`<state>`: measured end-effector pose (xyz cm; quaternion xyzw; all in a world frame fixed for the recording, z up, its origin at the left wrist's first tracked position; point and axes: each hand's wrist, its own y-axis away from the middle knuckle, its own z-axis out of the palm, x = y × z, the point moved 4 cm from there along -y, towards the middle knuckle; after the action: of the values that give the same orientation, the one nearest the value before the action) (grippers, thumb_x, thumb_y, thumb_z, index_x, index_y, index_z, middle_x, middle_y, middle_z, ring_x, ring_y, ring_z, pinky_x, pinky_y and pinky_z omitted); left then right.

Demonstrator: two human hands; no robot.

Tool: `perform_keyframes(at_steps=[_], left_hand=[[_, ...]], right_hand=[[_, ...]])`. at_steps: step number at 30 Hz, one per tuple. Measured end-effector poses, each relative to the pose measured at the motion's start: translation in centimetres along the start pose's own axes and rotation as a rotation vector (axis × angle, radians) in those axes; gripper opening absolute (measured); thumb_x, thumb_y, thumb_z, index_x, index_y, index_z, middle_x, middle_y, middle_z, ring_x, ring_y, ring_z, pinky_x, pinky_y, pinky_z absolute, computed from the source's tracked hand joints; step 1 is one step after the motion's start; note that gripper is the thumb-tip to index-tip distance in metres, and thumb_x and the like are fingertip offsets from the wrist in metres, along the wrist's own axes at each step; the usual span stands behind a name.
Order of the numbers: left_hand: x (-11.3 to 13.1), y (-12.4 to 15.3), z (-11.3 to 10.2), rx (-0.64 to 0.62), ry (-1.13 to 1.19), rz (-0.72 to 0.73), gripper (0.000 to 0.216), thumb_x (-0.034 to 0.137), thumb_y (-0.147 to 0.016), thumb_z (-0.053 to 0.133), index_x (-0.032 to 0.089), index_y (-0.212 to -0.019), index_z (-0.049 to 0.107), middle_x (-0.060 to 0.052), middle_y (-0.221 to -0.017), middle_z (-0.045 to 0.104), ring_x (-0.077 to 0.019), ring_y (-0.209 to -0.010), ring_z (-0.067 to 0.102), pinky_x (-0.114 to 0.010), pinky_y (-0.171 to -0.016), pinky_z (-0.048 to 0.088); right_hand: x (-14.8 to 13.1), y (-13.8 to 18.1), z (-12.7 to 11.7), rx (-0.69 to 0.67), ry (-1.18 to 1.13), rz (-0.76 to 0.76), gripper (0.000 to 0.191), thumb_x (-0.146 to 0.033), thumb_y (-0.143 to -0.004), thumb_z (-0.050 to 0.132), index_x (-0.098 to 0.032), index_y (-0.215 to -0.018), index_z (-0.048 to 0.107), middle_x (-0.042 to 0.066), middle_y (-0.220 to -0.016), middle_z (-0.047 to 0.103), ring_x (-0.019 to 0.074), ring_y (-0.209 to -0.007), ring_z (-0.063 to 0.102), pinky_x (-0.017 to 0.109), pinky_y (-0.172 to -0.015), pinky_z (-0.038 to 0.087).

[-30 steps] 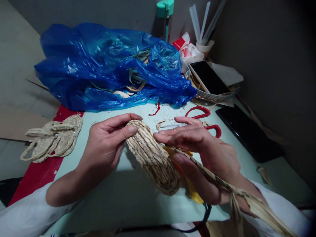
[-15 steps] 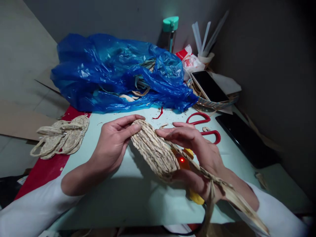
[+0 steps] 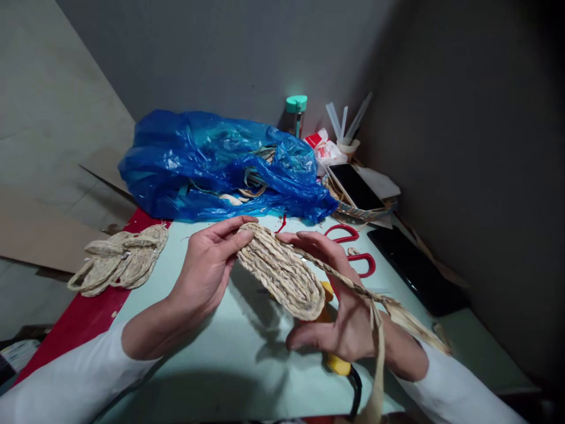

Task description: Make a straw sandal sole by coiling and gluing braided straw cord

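My left hand (image 3: 212, 256) pinches the far left end of an oval coil of braided straw (image 3: 280, 274) between thumb and fingers, holding it tilted above the table. My right hand (image 3: 342, 300) curves open around the coil's right side. Its fingertips lie by the far edge, and its thumb is spread apart below the near end. From the coil a loose braid tail (image 3: 348, 282) runs right across my right hand and ends in flat, unbraided strips (image 3: 377, 365). Partly hidden behind that hand lies a yellow tool (image 3: 339, 364) with a black cord, perhaps a glue gun.
Red-handled scissors (image 3: 365, 265) lie beyond my right hand, beside a black phone-like slab (image 3: 417, 268). A blue plastic bag (image 3: 212, 165) of dried strips fills the back. At left sits a woven straw piece (image 3: 121, 259). A white-edged phone (image 3: 356, 186) rests on a basket (image 3: 366, 213).
My right thumb has come away from the coil's near end, and the hand has opened wider. My left hand keeps its pinch. The view has tilted up and shifted.
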<state>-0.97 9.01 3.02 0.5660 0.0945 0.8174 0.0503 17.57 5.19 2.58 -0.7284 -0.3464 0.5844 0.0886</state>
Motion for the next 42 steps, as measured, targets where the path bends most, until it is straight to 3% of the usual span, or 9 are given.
perform_keyframes(at_steps=[9, 14, 20, 24, 27, 29, 31, 35, 42], left_hand=[[0.3, 0.9, 3.1, -0.084, 0.08, 0.021, 0.027, 0.021, -0.07, 0.083, 0.015, -0.095, 0.074, -0.006, -0.094, 0.074, -0.0174, -0.087, 0.068, -0.026, -0.081, 0.052], [0.5, 1.2, 4.0, -0.08, 0.065, 0.074, 0.027, 0.023, -0.068, 0.085, 0.016, -0.093, 0.076, -0.005, -0.09, 0.074, -0.0175, -0.086, 0.067, -0.025, -0.079, 0.051], [0.3, 1.4, 4.6, -0.138, 0.042, 0.102, 0.025, 0.026, -0.074, 0.082, 0.019, -0.097, 0.075, -0.003, -0.089, 0.072, -0.0152, -0.084, 0.065, -0.024, -0.08, 0.05], [0.7, 1.1, 4.5, -0.25, -0.016, 0.097, 0.023, 0.032, -0.079, 0.079, 0.02, -0.097, 0.072, -0.004, -0.096, 0.071, -0.0165, -0.089, 0.066, -0.023, -0.08, 0.05], [1.6, 0.6, 4.0, -0.407, -0.119, 0.086, 0.034, 0.048, -0.09, 0.061, 0.024, -0.114, 0.067, -0.009, -0.123, 0.067, -0.0245, -0.106, 0.066, -0.032, -0.087, 0.053], [2.9, 0.5, 3.7, -0.476, -0.368, 0.325, 0.048, 0.051, -0.09, 0.061, 0.031, -0.133, 0.058, -0.008, -0.147, 0.052, -0.0303, -0.131, 0.052, -0.04, -0.104, 0.047], [3.8, 1.1, 4.0, -0.615, -0.796, 0.639, 0.08, 0.048, -0.07, 0.083, 0.029, -0.141, 0.051, -0.01, -0.154, 0.044, -0.0359, -0.144, 0.036, -0.048, -0.117, 0.033], [4.0, 2.3, 4.7, -0.692, -1.125, 1.092, 0.074, 0.041, -0.081, 0.076, 0.018, -0.143, 0.043, -0.016, -0.146, 0.052, -0.0321, -0.143, 0.038, -0.051, -0.118, 0.033], [3.8, 2.6, 5.2, -0.616, -1.121, 1.308, 0.051, 0.021, -0.084, 0.069, 0.005, -0.128, 0.05, -0.019, -0.125, 0.064, -0.0248, -0.125, 0.055, -0.043, -0.115, 0.038]], right_hand=[[-0.4, 0.2, -0.5, 0.289, 0.109, -0.146, 0.077, -0.029, -0.076, 0.08, -0.026, -0.142, 0.041, 0.01, -0.131, 0.05, 0.0266, -0.123, 0.053, 0.04, -0.104, 0.051], [-1.2, 0.1, -1.2, 0.325, 0.14, -0.213, 0.072, -0.015, -0.074, 0.077, -0.023, -0.138, 0.045, 0.01, -0.129, 0.051, 0.0256, -0.121, 0.053, 0.039, -0.106, 0.049], [-1.3, 0.3, -1.6, 0.352, 0.103, -0.279, 0.072, -0.024, -0.074, 0.071, -0.023, -0.14, 0.044, 0.011, -0.128, 0.051, 0.0314, -0.123, 0.05, 0.048, -0.105, 0.049], [-1.6, -0.2, -1.7, 0.361, 0.039, -0.254, 0.069, -0.015, -0.074, 0.069, -0.02, -0.137, 0.041, 0.011, -0.129, 0.05, 0.0265, -0.126, 0.05, 0.04, -0.109, 0.048], [-2.0, -0.6, -1.7, 0.361, 0.004, -0.255, 0.064, -0.01, -0.078, 0.064, -0.02, -0.136, 0.039, 0.011, -0.128, 0.05, 0.0211, -0.124, 0.052, 0.033, -0.108, 0.049], [-2.2, -0.8, -1.6, 0.358, 0.0, -0.255, 0.06, -0.012, -0.082, 0.063, -0.02, -0.136, 0.038, 0.01, -0.127, 0.05, 0.0197, -0.124, 0.053, 0.031, -0.107, 0.049], [-2.3, -0.8, -1.6, 0.347, -0.009, -0.24, 0.058, -0.016, -0.084, 0.064, -0.021, -0.136, 0.038, 0.01, -0.127, 0.051, 0.02, -0.125, 0.052, 0.032, -0.107, 0.049], [-2.1, -0.8, -1.5, 0.324, -0.027, -0.226, 0.062, -0.015, -0.082, 0.067, -0.024, -0.137, 0.038, 0.008, -0.126, 0.05, 0.0189, -0.122, 0.054, 0.029, -0.105, 0.05], [-1.2, -0.6, -1.5, 0.306, -0.043, -0.218, 0.068, -0.016, -0.077, 0.068, -0.022, -0.137, 0.039, 0.01, -0.127, 0.051, 0.0251, -0.124, 0.051, 0.04, -0.108, 0.047]])
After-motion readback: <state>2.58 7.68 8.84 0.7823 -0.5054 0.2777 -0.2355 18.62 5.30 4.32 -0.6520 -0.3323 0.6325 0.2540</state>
